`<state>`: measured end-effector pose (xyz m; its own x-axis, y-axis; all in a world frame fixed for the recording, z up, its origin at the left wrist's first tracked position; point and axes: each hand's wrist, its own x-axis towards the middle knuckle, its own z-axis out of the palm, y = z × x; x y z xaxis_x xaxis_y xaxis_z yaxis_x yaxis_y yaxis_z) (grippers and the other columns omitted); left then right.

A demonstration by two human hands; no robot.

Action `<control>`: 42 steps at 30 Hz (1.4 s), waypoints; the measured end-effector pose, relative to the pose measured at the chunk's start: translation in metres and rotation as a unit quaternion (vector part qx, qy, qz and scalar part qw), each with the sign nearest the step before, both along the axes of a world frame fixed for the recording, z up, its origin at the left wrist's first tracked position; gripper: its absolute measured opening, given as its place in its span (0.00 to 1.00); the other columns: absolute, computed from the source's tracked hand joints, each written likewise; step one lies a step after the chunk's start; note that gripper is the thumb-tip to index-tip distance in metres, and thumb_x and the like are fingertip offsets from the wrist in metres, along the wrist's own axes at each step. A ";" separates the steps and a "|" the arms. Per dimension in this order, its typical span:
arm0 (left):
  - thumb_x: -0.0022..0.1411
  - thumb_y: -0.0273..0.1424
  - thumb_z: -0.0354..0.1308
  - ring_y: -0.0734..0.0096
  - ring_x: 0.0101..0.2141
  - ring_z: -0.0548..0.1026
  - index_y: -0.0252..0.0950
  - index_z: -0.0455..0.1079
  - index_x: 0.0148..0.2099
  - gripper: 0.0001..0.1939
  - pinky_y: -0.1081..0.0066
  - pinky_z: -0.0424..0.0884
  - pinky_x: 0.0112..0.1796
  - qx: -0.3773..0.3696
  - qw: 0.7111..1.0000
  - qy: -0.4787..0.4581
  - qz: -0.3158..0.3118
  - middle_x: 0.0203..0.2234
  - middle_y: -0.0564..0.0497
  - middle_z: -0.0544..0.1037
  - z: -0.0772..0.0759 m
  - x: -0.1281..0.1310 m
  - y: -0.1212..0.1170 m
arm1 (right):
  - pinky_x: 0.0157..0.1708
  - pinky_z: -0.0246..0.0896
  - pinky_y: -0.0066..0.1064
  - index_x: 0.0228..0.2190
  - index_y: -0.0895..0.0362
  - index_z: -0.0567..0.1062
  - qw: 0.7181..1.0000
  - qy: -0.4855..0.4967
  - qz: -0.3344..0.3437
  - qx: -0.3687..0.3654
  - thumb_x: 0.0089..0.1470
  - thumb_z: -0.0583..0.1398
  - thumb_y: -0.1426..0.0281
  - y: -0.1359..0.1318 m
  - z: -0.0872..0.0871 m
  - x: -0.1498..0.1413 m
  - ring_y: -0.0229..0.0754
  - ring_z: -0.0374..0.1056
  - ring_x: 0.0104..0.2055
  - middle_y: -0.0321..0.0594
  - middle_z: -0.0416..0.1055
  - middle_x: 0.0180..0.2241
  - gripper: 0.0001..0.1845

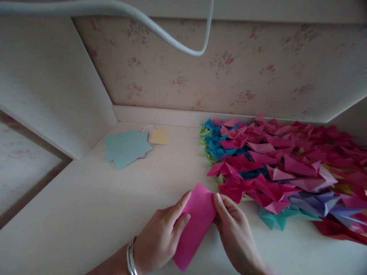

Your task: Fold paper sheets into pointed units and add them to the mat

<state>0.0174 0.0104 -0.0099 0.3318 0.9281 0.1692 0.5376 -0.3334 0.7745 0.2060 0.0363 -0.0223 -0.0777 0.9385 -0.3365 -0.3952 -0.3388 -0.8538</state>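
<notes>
A bright pink sheet of paper (197, 225), folded to a long rectangle, is held between my two hands above the white table. My left hand (160, 233) grips its left edge, thumb lying on top and the other fingers partly hidden. At the upper right corner, my right hand (232, 225) pinches the paper between thumb and fingers. A silver bracelet (131, 256) circles my left wrist. Just beyond my right hand begins a large spread of folded paper pieces (275, 164) in pink, blue, green, purple and red.
Flat light-blue paper sheets (126, 147) lie on the white table (86, 206) at the back left, beside a small yellow paper square (159, 136). A white cable (172, 42) hangs across the top, before the floral wall (177, 76). A white panel (51, 76) stands on the left.
</notes>
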 end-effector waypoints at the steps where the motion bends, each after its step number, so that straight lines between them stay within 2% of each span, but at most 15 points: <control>1: 0.73 0.30 0.47 0.65 0.49 0.80 0.44 0.50 0.71 0.27 0.68 0.74 0.51 -0.001 1.000 -0.004 0.006 0.53 0.48 0.79 -0.001 0.000 0.000 | 0.26 0.61 0.24 0.28 0.57 0.76 1.000 0.012 0.004 -0.002 0.57 0.65 0.57 0.000 0.001 0.000 0.36 0.63 0.27 0.34 0.69 0.24 0.16; 7: 0.74 0.29 0.45 0.68 0.55 0.75 0.42 0.50 0.71 0.26 0.70 0.70 0.56 0.010 0.999 -0.024 0.033 0.59 0.45 0.73 -0.005 -0.003 0.004 | 0.32 0.66 0.32 0.32 0.59 0.79 0.996 0.028 0.085 0.000 0.60 0.61 0.57 -0.002 0.008 -0.003 0.43 0.71 0.29 0.41 0.77 0.28 0.18; 11: 0.74 0.28 0.45 0.67 0.58 0.72 0.43 0.49 0.71 0.26 0.68 0.69 0.57 0.009 0.999 -0.022 0.028 0.62 0.45 0.69 -0.004 -0.002 0.001 | 0.31 0.67 0.33 0.32 0.58 0.79 0.997 0.009 0.081 0.019 0.61 0.61 0.56 -0.003 0.008 -0.003 0.46 0.73 0.31 0.42 0.78 0.29 0.18; 14: 0.74 0.28 0.45 0.67 0.58 0.72 0.43 0.49 0.71 0.27 0.70 0.70 0.56 0.014 0.999 -0.023 0.031 0.62 0.46 0.70 -0.003 -0.002 0.000 | 0.31 0.67 0.33 0.31 0.58 0.79 0.996 -0.019 0.080 0.034 0.61 0.60 0.55 -0.003 0.008 -0.002 0.46 0.73 0.30 0.41 0.78 0.28 0.19; 20: 0.74 0.27 0.45 0.68 0.56 0.74 0.41 0.51 0.71 0.26 0.71 0.70 0.55 0.035 0.998 -0.026 0.046 0.60 0.46 0.72 -0.004 -0.003 0.001 | 0.35 0.67 0.35 0.28 0.60 0.78 0.982 -0.074 0.166 0.049 0.61 0.59 0.54 -0.006 0.011 -0.002 0.44 0.71 0.29 0.40 0.76 0.25 0.23; 29: 0.73 0.26 0.45 0.69 0.58 0.71 0.39 0.52 0.70 0.25 0.71 0.68 0.57 0.050 0.996 -0.030 0.065 0.61 0.45 0.71 -0.002 -0.002 0.001 | 0.32 0.64 0.31 0.25 0.60 0.78 0.968 -0.129 0.202 0.072 0.60 0.60 0.54 -0.009 0.016 -0.003 0.43 0.68 0.29 0.40 0.74 0.25 0.23; 35: 0.73 0.27 0.44 0.68 0.58 0.72 0.37 0.52 0.70 0.25 0.71 0.69 0.56 0.039 0.996 -0.036 0.072 0.62 0.46 0.70 0.000 -0.003 0.002 | 0.31 0.62 0.30 0.26 0.60 0.78 0.961 -0.111 0.243 0.076 0.60 0.60 0.54 -0.012 0.014 -0.006 0.40 0.66 0.28 0.38 0.72 0.25 0.22; 39: 0.73 0.30 0.46 0.66 0.56 0.74 0.35 0.54 0.69 0.25 0.70 0.71 0.55 0.012 0.995 -0.040 0.095 0.61 0.44 0.71 0.001 -0.002 0.002 | 0.29 0.62 0.29 0.24 0.60 0.76 0.960 -0.152 0.219 0.085 0.60 0.60 0.54 -0.011 0.012 -0.007 0.40 0.66 0.28 0.39 0.72 0.24 0.23; 42: 0.73 0.32 0.47 0.66 0.55 0.75 0.35 0.56 0.69 0.25 0.71 0.71 0.54 -0.008 0.995 -0.037 0.092 0.59 0.44 0.73 0.003 -0.001 0.003 | 0.30 0.64 0.30 0.24 0.60 0.77 0.970 -0.139 0.188 0.068 0.59 0.60 0.53 -0.008 0.012 -0.006 0.41 0.67 0.28 0.40 0.73 0.24 0.23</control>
<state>0.0165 0.0137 -0.0072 0.1433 0.9746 0.1719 0.5301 -0.2222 0.8183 0.1999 0.0280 -0.0098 -0.3477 0.8985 -0.2680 -0.0128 -0.2903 -0.9568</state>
